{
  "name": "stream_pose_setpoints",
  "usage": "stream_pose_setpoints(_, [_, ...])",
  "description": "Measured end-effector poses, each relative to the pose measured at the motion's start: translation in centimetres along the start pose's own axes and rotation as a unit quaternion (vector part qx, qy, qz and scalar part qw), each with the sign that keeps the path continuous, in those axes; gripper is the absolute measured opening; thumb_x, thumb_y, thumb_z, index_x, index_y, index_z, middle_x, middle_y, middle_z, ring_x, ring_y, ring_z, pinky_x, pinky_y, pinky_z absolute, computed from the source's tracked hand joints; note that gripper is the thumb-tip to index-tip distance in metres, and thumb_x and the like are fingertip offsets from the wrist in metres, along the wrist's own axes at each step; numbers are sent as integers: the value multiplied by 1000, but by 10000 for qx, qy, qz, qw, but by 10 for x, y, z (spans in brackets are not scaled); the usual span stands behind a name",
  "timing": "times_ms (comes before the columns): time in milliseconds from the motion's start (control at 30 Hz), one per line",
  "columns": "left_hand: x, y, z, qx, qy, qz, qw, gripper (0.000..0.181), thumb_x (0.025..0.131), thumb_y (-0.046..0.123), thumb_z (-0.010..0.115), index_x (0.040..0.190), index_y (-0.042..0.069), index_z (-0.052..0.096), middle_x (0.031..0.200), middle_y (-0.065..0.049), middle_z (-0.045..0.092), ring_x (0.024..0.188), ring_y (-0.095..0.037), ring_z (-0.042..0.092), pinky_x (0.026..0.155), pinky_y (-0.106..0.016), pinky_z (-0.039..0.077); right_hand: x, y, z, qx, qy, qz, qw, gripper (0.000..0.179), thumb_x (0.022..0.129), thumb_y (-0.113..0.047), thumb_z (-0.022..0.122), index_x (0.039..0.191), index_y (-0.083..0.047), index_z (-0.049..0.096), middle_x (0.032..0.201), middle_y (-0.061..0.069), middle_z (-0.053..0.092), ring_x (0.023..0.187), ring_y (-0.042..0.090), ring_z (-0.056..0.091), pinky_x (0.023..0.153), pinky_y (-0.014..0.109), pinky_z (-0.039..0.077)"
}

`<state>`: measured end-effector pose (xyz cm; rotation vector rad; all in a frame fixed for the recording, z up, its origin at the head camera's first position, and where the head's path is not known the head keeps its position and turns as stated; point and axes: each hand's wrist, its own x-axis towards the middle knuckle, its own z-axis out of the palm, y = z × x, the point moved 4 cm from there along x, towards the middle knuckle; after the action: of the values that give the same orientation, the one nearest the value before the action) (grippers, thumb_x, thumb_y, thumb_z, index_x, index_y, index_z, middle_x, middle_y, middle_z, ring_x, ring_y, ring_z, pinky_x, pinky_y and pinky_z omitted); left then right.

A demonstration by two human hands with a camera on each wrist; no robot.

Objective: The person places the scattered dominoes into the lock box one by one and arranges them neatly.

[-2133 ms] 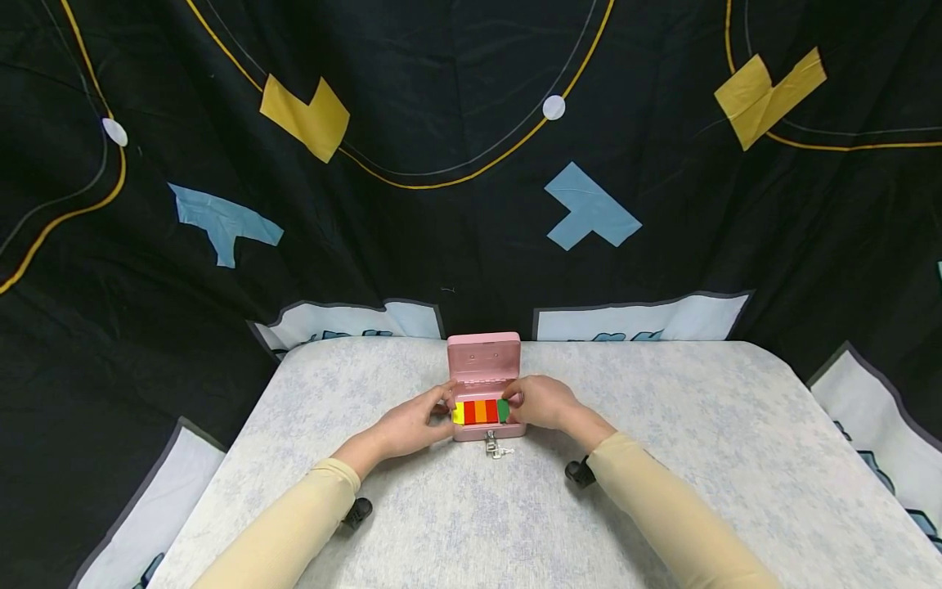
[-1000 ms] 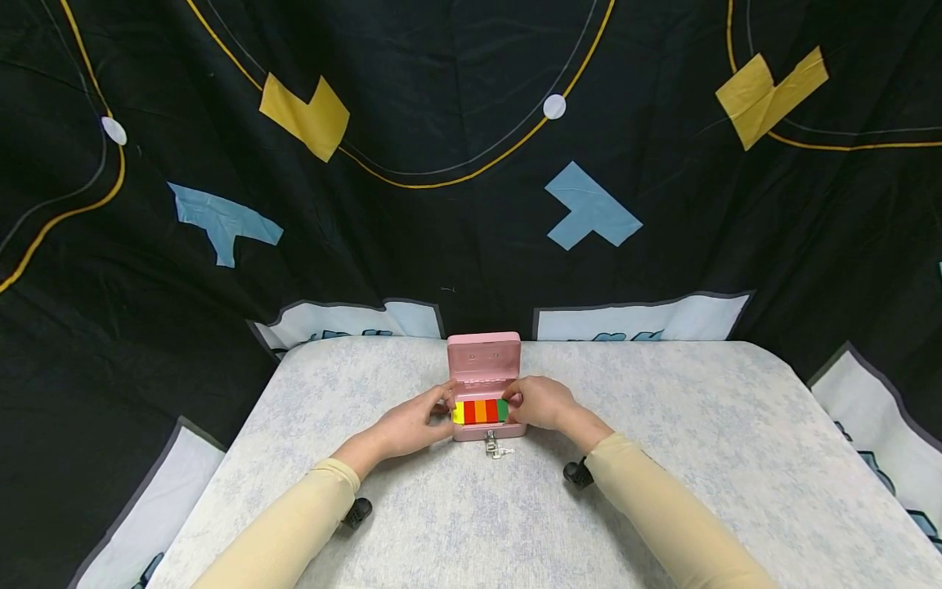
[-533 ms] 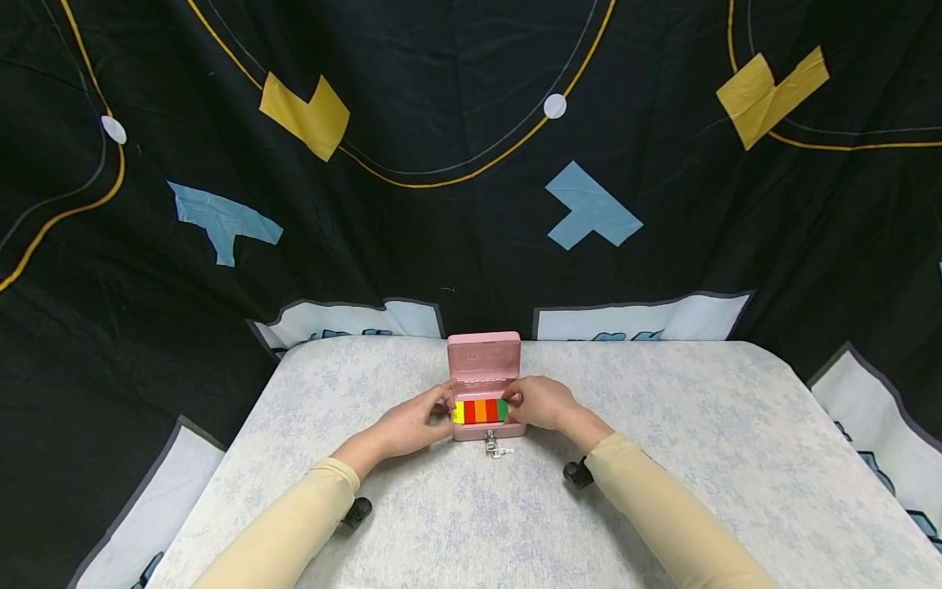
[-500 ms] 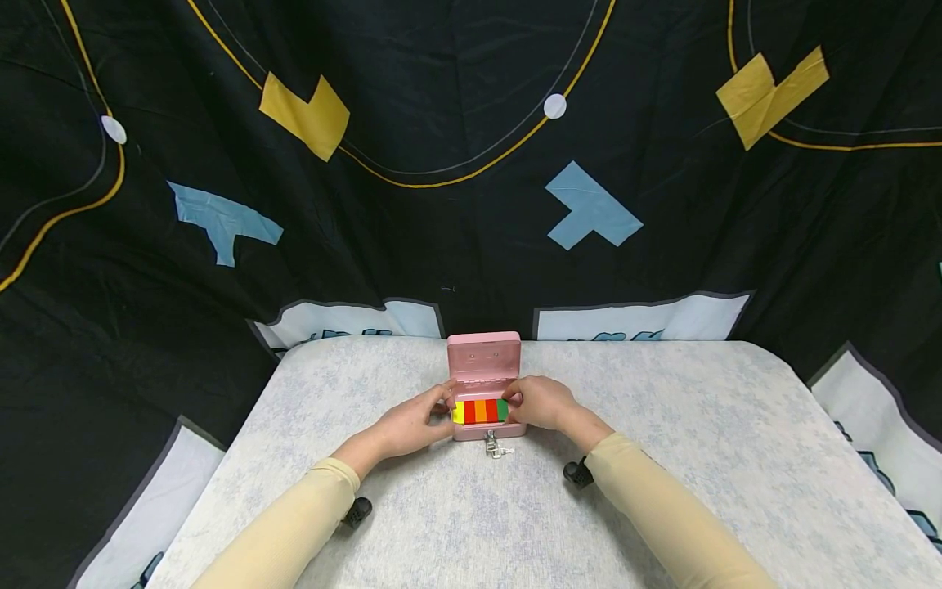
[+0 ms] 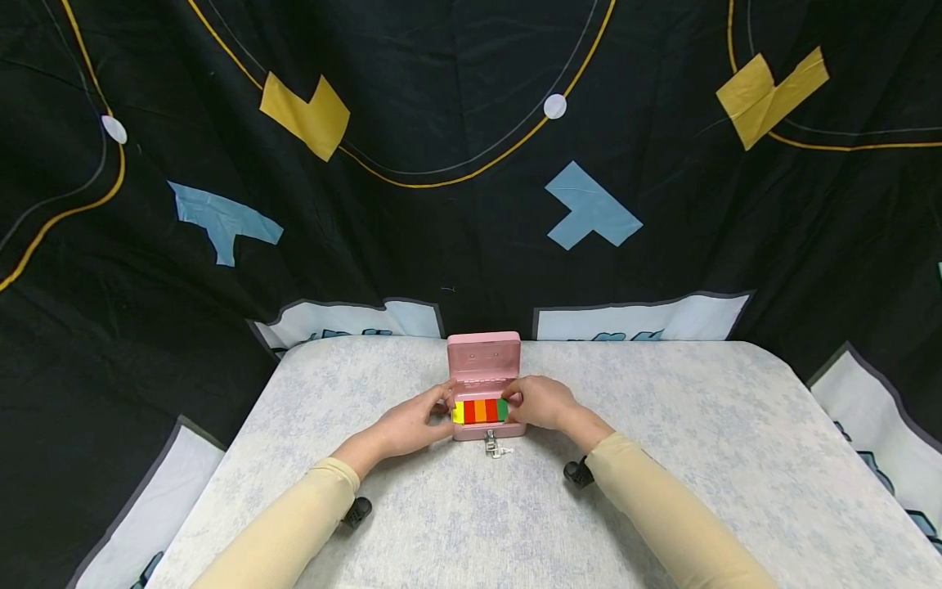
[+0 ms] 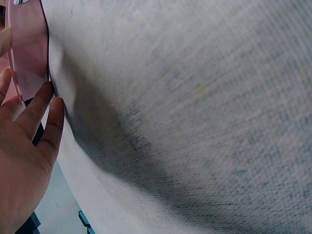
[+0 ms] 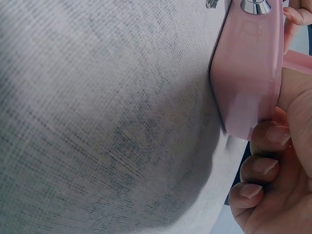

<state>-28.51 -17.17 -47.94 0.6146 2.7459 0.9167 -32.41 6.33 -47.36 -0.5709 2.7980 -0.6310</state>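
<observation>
A small pink cash box (image 5: 483,357) stands with its lid raised on the table. Inside it lies a row of coloured blocks (image 5: 480,411): yellow, red, orange, red and green from left to right. My left hand (image 5: 408,423) reaches over the box's left rim, thumb and forefinger on either side of the yellow block (image 5: 458,412). In the left wrist view its other fingers (image 6: 36,109) stretch along the box's outside. At the right end, my right hand (image 5: 547,402) pinches the green block (image 5: 503,410); its remaining fingers (image 7: 261,168) are curled outside the box. Fingertips inside the box are hidden from both wrist views.
A lock with keys (image 5: 491,447) hangs at the front of the box. The box sits near the back edge of a pale patterned table (image 5: 471,523). Behind hangs a dark cloth (image 5: 471,245) with taped shapes and printed lines.
Two seconds ago the green block stood slightly apart from the red one; it now sits flush in the row. Both hands have barely moved since.
</observation>
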Motion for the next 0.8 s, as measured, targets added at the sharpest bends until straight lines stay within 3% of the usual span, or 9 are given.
stream_pose_setpoints(267, [0,2,-1,-44,15,21,10000,30,96,35,70,116,18,55,165,3,33,129,-21,58,105,-45,45,-1,-1,-4,185,-42,41,9998,41,85,-26,83,125,-18,74,104,-2,71,90,19,56,85,42,50])
stream_pose_setpoints(500, [0,1,0,-73,26,78,9999,32,96,37,71,111,15,54,165,0,33,128,-22,59,105,-45,45,-2,1,-8,201,114,-175,9996,42,87,-32,82,125,-17,74,115,-2,73,92,17,57,87,41,50])
stream_pose_setpoints(733, [0,0,0,-87,22,95,9999,34,96,39,70,112,14,54,165,-1,33,128,-22,59,105,-45,45,-12,2,-15,359,311,-418,9980,40,90,-31,79,127,-17,73,77,-3,62,72,16,55,62,34,42])
stream_pose_setpoints(800, [-1,1,0,-113,17,98,9999,33,96,38,70,111,13,54,165,-2,33,127,-22,59,104,-45,45,-15,4,-17,370,407,-448,9975,40,91,-32,79,128,-18,73,73,-5,58,68,15,53,58,32,40])
